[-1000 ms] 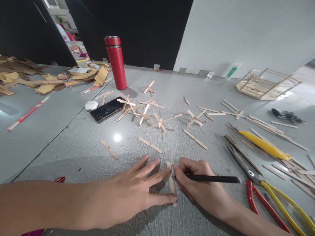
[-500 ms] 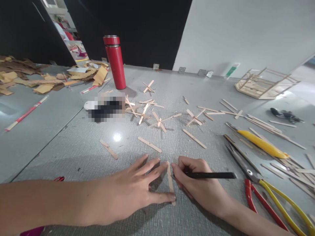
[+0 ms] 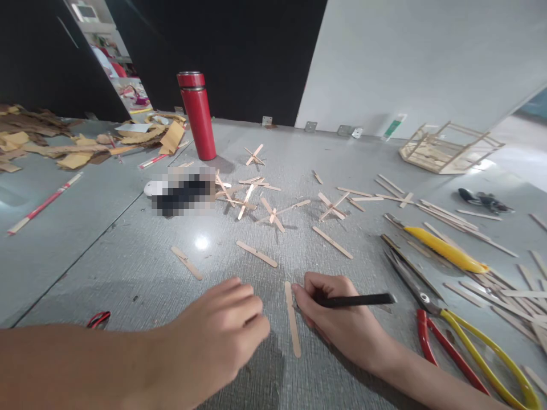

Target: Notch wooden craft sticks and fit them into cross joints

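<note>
A wooden craft stick (image 3: 293,319) lies on the grey table between my hands, pointing away from me. My right hand (image 3: 342,313) grips a slim black pen-shaped tool (image 3: 359,300), its tip hidden behind the fingers. The right thumb and fingertips rest at the stick's right edge near its far end. To the left of the stick, apart from it, my left hand (image 3: 226,330) is curled with its fingers folded in; nothing shows in it. Further off lie single craft sticks (image 3: 256,254) and several crossed pairs of sticks (image 3: 272,215).
At right lie red-and-yellow-handled snips (image 3: 431,307), a yellow-handled cutter (image 3: 444,249) and many loose sticks (image 3: 504,302). A stick frame (image 3: 448,151) stands behind them. A red flask (image 3: 199,119) stands at the back, cardboard scraps (image 3: 77,148) to its left.
My left hand has let go of the craft stick, drawn back left and curled its fingers. My right hand still holds the black tool beside the stick. The view has shifted slightly.
</note>
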A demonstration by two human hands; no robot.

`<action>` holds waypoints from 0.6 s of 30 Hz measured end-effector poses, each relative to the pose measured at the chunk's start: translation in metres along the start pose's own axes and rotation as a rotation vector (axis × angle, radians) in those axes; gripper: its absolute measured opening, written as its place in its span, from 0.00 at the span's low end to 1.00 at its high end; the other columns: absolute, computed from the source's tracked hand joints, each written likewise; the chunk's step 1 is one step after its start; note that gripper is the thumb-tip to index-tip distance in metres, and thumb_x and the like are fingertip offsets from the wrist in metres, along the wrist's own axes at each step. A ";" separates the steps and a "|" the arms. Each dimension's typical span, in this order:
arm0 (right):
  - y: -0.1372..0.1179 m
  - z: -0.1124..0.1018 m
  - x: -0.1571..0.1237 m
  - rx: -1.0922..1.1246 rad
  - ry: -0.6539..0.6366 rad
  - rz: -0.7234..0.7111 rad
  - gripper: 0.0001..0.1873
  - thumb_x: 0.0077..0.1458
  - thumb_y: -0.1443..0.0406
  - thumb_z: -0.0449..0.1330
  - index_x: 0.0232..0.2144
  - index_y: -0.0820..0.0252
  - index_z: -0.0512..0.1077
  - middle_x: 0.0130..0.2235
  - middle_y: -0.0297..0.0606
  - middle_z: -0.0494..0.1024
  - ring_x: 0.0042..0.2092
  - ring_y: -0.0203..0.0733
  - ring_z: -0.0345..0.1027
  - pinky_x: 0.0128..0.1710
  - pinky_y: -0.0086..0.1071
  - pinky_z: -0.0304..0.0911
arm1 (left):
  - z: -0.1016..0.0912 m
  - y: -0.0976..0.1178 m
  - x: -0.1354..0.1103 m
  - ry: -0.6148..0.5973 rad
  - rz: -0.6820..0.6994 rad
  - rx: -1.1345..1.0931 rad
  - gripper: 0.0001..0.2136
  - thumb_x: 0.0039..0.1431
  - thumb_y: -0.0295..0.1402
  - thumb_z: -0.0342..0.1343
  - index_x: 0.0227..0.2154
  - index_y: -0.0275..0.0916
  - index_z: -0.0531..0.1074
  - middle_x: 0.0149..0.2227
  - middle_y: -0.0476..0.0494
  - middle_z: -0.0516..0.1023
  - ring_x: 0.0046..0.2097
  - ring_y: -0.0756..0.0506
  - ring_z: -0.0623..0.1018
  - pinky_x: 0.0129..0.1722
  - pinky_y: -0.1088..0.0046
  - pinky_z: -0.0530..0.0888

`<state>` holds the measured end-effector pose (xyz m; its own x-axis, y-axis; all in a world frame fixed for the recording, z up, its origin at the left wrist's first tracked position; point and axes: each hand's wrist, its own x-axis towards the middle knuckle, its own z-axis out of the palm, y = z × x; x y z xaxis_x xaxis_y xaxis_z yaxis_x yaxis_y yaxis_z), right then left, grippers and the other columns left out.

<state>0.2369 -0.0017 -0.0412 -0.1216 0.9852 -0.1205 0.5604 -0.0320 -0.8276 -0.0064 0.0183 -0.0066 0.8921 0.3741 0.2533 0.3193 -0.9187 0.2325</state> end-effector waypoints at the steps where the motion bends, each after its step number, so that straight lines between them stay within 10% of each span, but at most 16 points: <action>1: 0.000 0.000 0.000 0.002 0.000 -0.002 0.24 0.68 0.58 0.55 0.19 0.54 0.57 0.16 0.27 0.62 0.18 0.31 0.53 0.17 0.27 0.48 | -0.001 0.003 0.000 -0.061 0.055 0.012 0.09 0.59 0.17 0.52 0.32 0.36 0.72 0.31 0.45 0.71 0.32 0.43 0.68 0.35 0.65 0.67; 6: -0.002 0.000 0.000 0.012 0.005 0.000 0.24 0.67 0.59 0.55 0.19 0.54 0.57 0.16 0.27 0.62 0.19 0.31 0.52 0.17 0.27 0.48 | 0.001 0.016 -0.003 -0.298 0.148 0.118 0.22 0.73 0.33 0.51 0.67 0.37 0.63 0.37 0.42 0.80 0.38 0.40 0.77 0.39 0.64 0.71; 18: -0.001 0.001 -0.002 0.032 0.001 0.017 0.24 0.67 0.58 0.55 0.19 0.54 0.58 0.16 0.27 0.63 0.16 0.30 0.53 0.15 0.27 0.46 | 0.013 0.010 -0.009 -0.325 0.131 0.125 0.30 0.69 0.29 0.54 0.71 0.35 0.56 0.40 0.39 0.80 0.40 0.38 0.77 0.42 0.61 0.72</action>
<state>0.2358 -0.0033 -0.0402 -0.1113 0.9847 -0.1342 0.5360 -0.0542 -0.8425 -0.0068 0.0040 -0.0184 0.9765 0.2113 -0.0430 0.2145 -0.9720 0.0963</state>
